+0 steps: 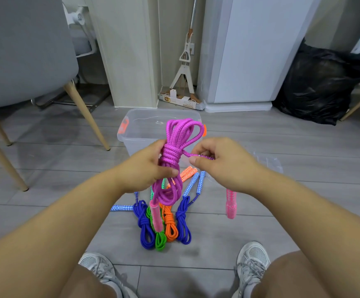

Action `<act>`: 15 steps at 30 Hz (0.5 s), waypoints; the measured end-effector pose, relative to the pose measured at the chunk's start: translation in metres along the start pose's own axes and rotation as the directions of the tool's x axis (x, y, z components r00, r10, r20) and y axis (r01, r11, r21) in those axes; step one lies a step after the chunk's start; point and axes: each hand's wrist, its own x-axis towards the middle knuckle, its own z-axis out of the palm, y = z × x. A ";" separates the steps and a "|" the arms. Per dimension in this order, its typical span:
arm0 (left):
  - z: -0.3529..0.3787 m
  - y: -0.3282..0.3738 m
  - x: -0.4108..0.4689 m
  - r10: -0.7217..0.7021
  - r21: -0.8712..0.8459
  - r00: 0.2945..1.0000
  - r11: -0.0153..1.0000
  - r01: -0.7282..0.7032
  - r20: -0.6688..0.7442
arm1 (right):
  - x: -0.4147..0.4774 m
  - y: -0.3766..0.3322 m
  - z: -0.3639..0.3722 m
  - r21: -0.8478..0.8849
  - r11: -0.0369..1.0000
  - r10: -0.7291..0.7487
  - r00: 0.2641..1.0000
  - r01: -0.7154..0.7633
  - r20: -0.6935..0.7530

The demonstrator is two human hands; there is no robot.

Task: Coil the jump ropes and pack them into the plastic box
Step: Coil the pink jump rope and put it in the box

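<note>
The plastic box stands open on the floor, just beyond both hands. In front of it the magenta rope is bundled upright, with its loops at the top. The left hand has its grip clamped round the wrapped waist. The right hand pinches the loose tail, which runs sideways to the right from the wraps, so the tuck likely falls to the right hand.

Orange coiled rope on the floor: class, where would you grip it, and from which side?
Probably grip the orange rope at its wrapped middle, from above: the wraps bind every loop, and the green rope and right blue rope lie close on either side.
</note>
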 end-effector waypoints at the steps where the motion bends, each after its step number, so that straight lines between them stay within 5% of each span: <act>1: 0.001 0.001 0.000 0.006 -0.011 1.000 1.000 -0.006 -0.030 | 0.000 0.000 0.001 0.003 1.000 -0.001 1.000 0.001 0.008; 9: 0.007 -0.008 0.003 0.060 0.043 0.977 0.998 -0.052 -0.206 | 0.003 0.008 0.007 0.094 0.992 -0.084 0.995 0.080 0.046; 15: 0.014 -0.007 0.004 0.127 0.056 0.950 0.992 -0.116 -0.284 | 0.003 0.013 0.002 0.213 0.977 -0.026 0.995 0.005 0.095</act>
